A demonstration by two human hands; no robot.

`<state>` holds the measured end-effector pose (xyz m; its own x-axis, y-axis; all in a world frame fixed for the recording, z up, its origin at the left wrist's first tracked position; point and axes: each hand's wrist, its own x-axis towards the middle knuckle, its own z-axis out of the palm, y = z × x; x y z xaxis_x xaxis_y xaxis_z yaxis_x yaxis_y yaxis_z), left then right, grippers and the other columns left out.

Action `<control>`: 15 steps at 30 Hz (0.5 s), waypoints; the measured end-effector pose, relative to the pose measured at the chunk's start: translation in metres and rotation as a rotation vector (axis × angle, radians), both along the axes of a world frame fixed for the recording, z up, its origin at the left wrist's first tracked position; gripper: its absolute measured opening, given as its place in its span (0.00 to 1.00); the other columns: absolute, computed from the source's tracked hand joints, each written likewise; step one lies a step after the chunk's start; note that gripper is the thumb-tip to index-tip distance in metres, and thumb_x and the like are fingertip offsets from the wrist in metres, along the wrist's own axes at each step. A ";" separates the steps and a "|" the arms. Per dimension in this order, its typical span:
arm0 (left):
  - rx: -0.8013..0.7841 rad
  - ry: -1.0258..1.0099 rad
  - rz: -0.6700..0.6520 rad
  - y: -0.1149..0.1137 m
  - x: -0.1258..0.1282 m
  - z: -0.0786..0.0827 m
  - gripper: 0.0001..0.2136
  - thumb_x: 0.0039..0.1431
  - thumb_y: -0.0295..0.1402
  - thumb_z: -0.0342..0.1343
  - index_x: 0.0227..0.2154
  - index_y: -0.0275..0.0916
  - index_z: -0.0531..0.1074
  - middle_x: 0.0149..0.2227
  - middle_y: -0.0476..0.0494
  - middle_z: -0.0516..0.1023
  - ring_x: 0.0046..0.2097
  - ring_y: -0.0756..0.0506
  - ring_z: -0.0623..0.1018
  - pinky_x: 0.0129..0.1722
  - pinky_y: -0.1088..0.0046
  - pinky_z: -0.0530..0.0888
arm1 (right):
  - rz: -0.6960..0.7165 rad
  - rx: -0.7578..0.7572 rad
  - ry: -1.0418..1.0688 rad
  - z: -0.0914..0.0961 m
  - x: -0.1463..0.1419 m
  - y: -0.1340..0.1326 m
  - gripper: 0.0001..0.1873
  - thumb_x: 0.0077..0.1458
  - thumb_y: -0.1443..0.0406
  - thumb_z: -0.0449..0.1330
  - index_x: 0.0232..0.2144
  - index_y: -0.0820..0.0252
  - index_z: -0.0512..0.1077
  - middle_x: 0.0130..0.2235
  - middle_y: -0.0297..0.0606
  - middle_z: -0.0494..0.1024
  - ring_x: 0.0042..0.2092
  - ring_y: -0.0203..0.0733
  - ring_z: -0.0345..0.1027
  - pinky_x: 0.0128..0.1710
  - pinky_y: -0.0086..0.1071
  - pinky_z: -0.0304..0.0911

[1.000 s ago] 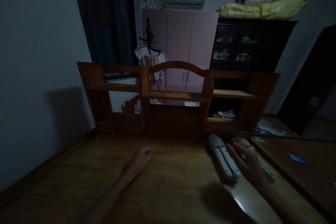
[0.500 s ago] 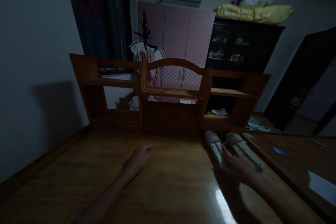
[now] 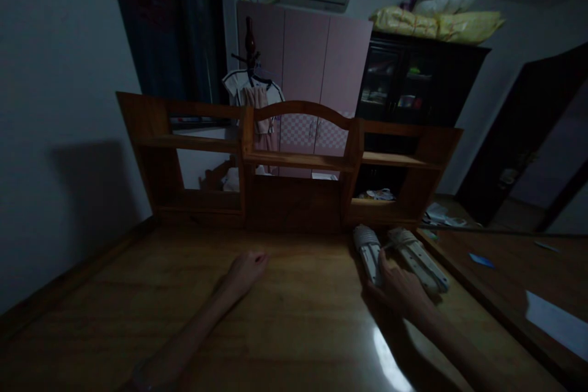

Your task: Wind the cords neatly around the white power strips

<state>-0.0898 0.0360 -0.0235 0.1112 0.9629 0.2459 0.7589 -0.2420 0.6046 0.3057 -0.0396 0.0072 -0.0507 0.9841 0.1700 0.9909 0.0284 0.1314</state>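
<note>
While the left hand [image 3: 248,268] is resting on the table [image 3: 294,318] left of the middle, fingers curled into a loose fist and no held thing showing, the right hand [image 3: 395,282] is reaching to the near end of a white power strip [image 3: 369,254]. Fingers are lying along its right side, thumb near its near end; spread is looking narrow, but cannot tell if the grip is firm. The strip is lying flat near the table's far right corner, slanting, its cord [image 3: 366,235] wrapping round the far end. A cream power strip [image 3: 420,260] is lying just to its right, nearer the right edge, also with cord bundling at its far end; the right hand is partly covering the gap between the two. A wooden shelf unit [image 3: 298,162] is standing along the far edge. A patch of glare [image 3: 389,361] is showing near the right forearm. Beyond the right edge, a blue card [image 3: 481,260] and a white sheet [image 3: 558,321] are lying on a brown surface [image 3: 500,285]. Behind, a pink wardrobe [image 3: 303,55] and a dark cabinet [image 3: 450,82] are standing.
</note>
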 end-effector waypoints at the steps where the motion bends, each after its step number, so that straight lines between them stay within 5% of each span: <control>1: -0.002 0.000 -0.003 -0.001 0.001 0.001 0.19 0.58 0.44 0.43 0.17 0.38 0.63 0.18 0.52 0.61 0.24 0.50 0.63 0.26 0.73 0.51 | 0.001 0.002 0.006 -0.001 -0.001 -0.003 0.41 0.60 0.50 0.50 0.63 0.77 0.48 0.35 0.55 0.78 0.38 0.57 0.74 0.34 0.40 0.62; 8: -0.008 0.008 -0.002 -0.001 0.002 0.000 0.19 0.59 0.43 0.44 0.18 0.37 0.64 0.19 0.52 0.62 0.24 0.49 0.64 0.26 0.73 0.51 | 0.075 0.011 0.168 0.000 -0.033 -0.023 0.39 0.60 0.51 0.48 0.61 0.77 0.51 0.35 0.52 0.79 0.36 0.55 0.74 0.33 0.39 0.61; 15: 0.000 -0.005 0.014 0.006 -0.005 -0.004 0.20 0.60 0.44 0.44 0.18 0.37 0.66 0.19 0.52 0.65 0.24 0.49 0.65 0.27 0.74 0.54 | 0.179 -0.007 0.315 0.008 -0.051 -0.004 0.34 0.57 0.53 0.50 0.61 0.69 0.56 0.36 0.49 0.79 0.36 0.52 0.74 0.33 0.36 0.60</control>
<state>-0.0946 0.0419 -0.0280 0.0966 0.9643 0.2467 0.7592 -0.2317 0.6082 0.2543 -0.0435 0.0153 -0.1690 0.9655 0.1981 0.9619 0.2054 -0.1802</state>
